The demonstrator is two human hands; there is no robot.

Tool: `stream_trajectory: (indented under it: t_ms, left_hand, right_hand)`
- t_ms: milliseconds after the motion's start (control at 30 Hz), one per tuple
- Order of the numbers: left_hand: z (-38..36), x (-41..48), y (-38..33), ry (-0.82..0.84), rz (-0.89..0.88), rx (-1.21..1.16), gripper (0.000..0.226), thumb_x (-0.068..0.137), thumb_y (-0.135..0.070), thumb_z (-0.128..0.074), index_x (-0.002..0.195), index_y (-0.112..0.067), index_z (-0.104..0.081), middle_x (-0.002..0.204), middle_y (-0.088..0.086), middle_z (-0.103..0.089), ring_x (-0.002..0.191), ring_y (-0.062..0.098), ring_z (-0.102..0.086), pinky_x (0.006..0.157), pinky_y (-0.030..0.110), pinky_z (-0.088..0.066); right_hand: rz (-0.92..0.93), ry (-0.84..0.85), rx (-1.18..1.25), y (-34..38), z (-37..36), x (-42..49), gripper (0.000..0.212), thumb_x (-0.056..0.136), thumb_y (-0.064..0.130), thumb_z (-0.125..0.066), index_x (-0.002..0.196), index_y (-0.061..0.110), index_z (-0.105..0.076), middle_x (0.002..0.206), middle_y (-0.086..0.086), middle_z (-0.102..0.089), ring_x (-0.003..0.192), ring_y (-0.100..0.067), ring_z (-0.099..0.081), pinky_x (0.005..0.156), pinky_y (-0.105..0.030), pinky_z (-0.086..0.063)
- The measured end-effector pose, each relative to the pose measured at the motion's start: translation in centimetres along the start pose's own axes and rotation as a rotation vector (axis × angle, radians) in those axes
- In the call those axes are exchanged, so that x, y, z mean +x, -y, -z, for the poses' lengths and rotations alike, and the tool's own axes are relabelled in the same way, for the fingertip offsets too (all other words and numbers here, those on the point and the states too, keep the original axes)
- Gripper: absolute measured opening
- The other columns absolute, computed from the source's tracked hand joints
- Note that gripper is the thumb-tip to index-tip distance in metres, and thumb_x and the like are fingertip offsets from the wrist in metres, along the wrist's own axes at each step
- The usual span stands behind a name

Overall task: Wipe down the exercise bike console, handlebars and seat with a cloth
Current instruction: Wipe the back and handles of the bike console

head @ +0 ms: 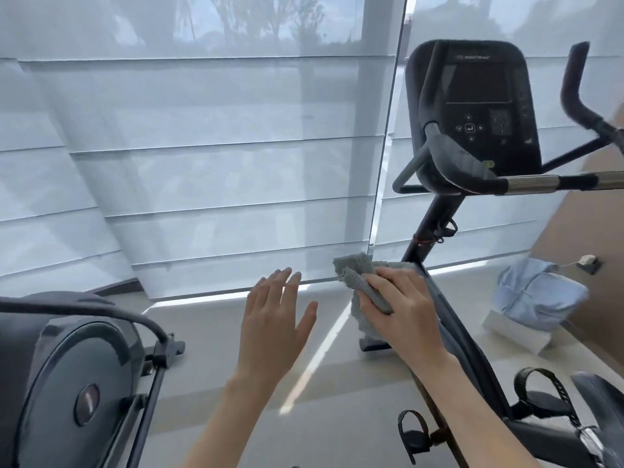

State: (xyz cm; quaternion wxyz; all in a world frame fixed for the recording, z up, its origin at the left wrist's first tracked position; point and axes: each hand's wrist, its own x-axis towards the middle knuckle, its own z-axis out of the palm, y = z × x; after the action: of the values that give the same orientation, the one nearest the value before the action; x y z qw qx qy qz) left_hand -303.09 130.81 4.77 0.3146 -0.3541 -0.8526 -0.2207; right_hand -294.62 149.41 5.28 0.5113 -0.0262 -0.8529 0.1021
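**A:** Biggest thing first: the exercise bike [449, 332] fills the right side, and its mast [434, 214] climbs from low centre-right up toward one o'clock.

**B:** At the top of that mast is the console [472, 96], with its dark screen and buttons facing us.

**A:** Right under it are the handlebars [530, 183]. The lower bar runs long and flat, nine o'clock to three, and a horn rises at the far right.

**B:** And the seat?

**A:** I can't make it out from this view.

**B:** Hands, then.

**A:** The right hand [401, 298] is low, overlapping the foot of the mast. It's curled over and clamped on the grey cloth [358, 275], which bunches out on the hand's ten o'clock side.

**B:** Is the cloth on the frame?

**A:** I cannot tell. It overlaps the mast, nothing more certain than that.

**B:** Left hand [273, 325]?

**A:** Bare, spread flat, holding nothing. It hovers just beside the right hand, at its nine o'clock.

**B:** So what does the coming move turn on?

**A:** The console sits well up at one o'clock from the cloth, straight along the mast's line. The right hand is nearer and has the cloth, so my read is that it makes the reach up, then sweeps sideways along the bar.
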Motion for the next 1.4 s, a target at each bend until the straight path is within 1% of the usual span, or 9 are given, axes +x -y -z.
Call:
stream_trajectory:
  t_ms: [133, 200, 267, 333, 500, 800, 1067, 1200, 1400]
  left_hand:
    - [-5.4, 8.9, 4.6, -0.026, -0.041, -0.029, 0.048, 0.09, -0.039, -0.043, 0.117, -0.003, -0.062, 0.121, 0.012, -0.062, 0.113, 0.03, -0.057, 0.099, 0.04, -0.04]
    - [-7.8, 13.2, 6.6, -0.036, -0.061, -0.05, 0.048, 0.091, -0.038, -0.044, 0.117, -0.002, -0.062, 0.121, 0.013, -0.062, 0.114, 0.03, -0.057, 0.099, 0.044, -0.043]
    - [-10.1, 16.9, 8.3, -0.043, -0.071, -0.063, 0.047, 0.09, -0.037, -0.044, 0.117, -0.002, -0.062, 0.121, 0.013, -0.062, 0.114, 0.031, -0.057, 0.098, 0.045, -0.045]
    - [-12.2, 19.9, 9.8, -0.032, -0.067, -0.071, 0.048, 0.09, -0.037, -0.043, 0.118, -0.003, -0.061, 0.122, 0.013, -0.061, 0.115, 0.031, -0.056, 0.099, 0.045, -0.045]
    - [-18.2, 25.9, 13.2, -0.004, -0.072, -0.107, 0.048, 0.091, -0.037, -0.043, 0.12, -0.003, -0.06, 0.123, 0.013, -0.06, 0.116, 0.03, -0.055, 0.1, 0.045, -0.043]
    - [-30.8, 39.4, 17.1, 0.019, -0.151, -0.143, 0.049, 0.092, -0.038, -0.041, 0.122, -0.002, -0.059, 0.124, 0.012, -0.06, 0.116, 0.03, -0.056, 0.103, 0.043, -0.041]
    - [-40.0, 54.2, 15.0, -0.025, -0.342, -0.289, 0.048, 0.093, -0.036, -0.043, 0.123, -0.002, -0.058, 0.125, 0.012, -0.06, 0.118, 0.028, -0.056, 0.104, 0.042, -0.04]
    - [-43.2, 59.5, 13.0, -0.059, -0.466, -0.425, 0.048, 0.095, -0.035, -0.043, 0.124, 0.0, -0.058, 0.127, 0.013, -0.06, 0.12, 0.029, -0.055, 0.105, 0.042, -0.039]
    - [-47.1, 66.6, 9.0, -0.133, -0.685, -0.658, 0.047, 0.095, -0.033, -0.044, 0.127, 0.0, -0.055, 0.13, 0.014, -0.058, 0.123, 0.03, -0.052, 0.104, 0.044, -0.039]
  right_hand:
    - [-0.009, -0.027, -0.044, -4.0, -6.5, 6.5, 0.02, 0.08, 0.024, -0.068, 0.091, 0.008, -0.075, 0.094, -0.007, -0.07, 0.087, -0.03, -0.064, 0.074, -0.047, -0.052]
    - [-0.015, -0.038, -0.062, -5.6, -9.4, 9.7, 0.024, 0.081, 0.026, -0.065, 0.092, 0.007, -0.075, 0.095, -0.007, -0.07, 0.087, -0.03, -0.064, 0.075, -0.048, -0.051]
    - [-0.036, -0.049, -0.075, -7.2, -12.2, 12.2, 0.021, 0.08, 0.023, -0.068, 0.093, 0.007, -0.074, 0.095, -0.007, -0.07, 0.088, -0.029, -0.064, 0.076, -0.048, -0.051]
    - [-0.052, -0.044, -0.078, -8.8, -14.9, 14.1, 0.02, 0.078, 0.021, -0.071, 0.093, 0.007, -0.075, 0.096, -0.007, -0.07, 0.089, -0.029, -0.064, 0.078, -0.048, -0.051]
    - [-0.063, -0.044, -0.114, -13.5, -21.6, 17.9, 0.023, 0.082, 0.026, -0.064, 0.091, 0.008, -0.075, 0.095, -0.006, -0.071, 0.088, -0.028, -0.064, 0.078, -0.046, -0.051]
    - [-0.067, -0.09, -0.147, -24.9, -32.7, 26.4, 0.025, 0.084, 0.027, -0.062, 0.094, 0.008, -0.074, 0.098, -0.006, -0.07, 0.09, -0.03, -0.063, 0.08, -0.043, -0.049]
    - [-0.101, -0.191, -0.298, -35.1, -36.3, 34.9, 0.025, 0.085, 0.027, -0.061, 0.096, 0.008, -0.073, 0.099, -0.005, -0.069, 0.092, -0.024, -0.059, 0.085, -0.039, -0.047]
    - [-0.11, -0.204, -0.397, -37.7, -36.1, 36.9, 0.022, 0.085, 0.024, -0.065, 0.098, 0.009, -0.073, 0.101, -0.005, -0.068, 0.092, -0.023, -0.059, 0.082, -0.04, -0.048]
    - [-0.165, -0.267, -0.652, -39.9, -34.3, 38.2, 0.02, 0.083, 0.021, -0.068, 0.098, 0.008, -0.073, 0.103, -0.006, -0.068, 0.095, -0.023, -0.058, 0.079, -0.045, -0.05]
